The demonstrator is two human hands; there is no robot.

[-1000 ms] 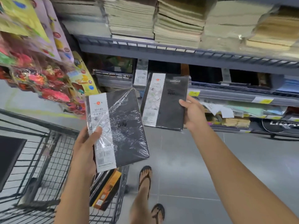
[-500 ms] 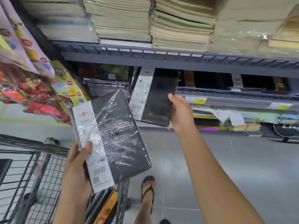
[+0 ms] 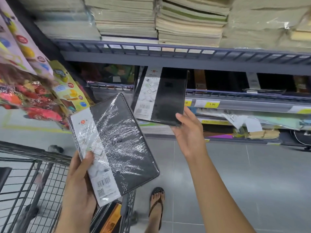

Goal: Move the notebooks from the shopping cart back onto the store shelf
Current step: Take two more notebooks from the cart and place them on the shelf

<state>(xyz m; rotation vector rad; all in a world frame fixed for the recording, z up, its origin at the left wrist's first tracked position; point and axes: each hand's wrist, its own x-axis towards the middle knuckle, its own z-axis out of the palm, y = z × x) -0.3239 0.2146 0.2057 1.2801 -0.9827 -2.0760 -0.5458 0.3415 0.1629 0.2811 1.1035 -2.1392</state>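
Note:
My left hand [image 3: 79,187] grips a black shrink-wrapped notebook [image 3: 121,145] with a white label band, held tilted above the wire shopping cart [image 3: 33,182]. My right hand [image 3: 188,132] holds a second black notebook [image 3: 168,98] by its lower right corner. That notebook stands upright with its top edge inside the dark middle shelf [image 3: 235,96], under the upper shelf's front rail. Another dark notebook with an orange edge [image 3: 111,217] lies in the cart, mostly hidden behind the left one.
The upper shelf [image 3: 168,54] carries tall stacks of paper exercise books [image 3: 190,22]. Colourful hanging packets [image 3: 33,91] crowd the left side. Yellow price tags [image 3: 211,104] line the middle shelf's rail. My sandalled foot [image 3: 157,202] stands on grey floor tiles beside the cart.
My right hand has carried its notebook up and forward until its top edge entered the middle shelf. My left hand has tilted its notebook and stayed over the cart. The view has moved closer to the shelves.

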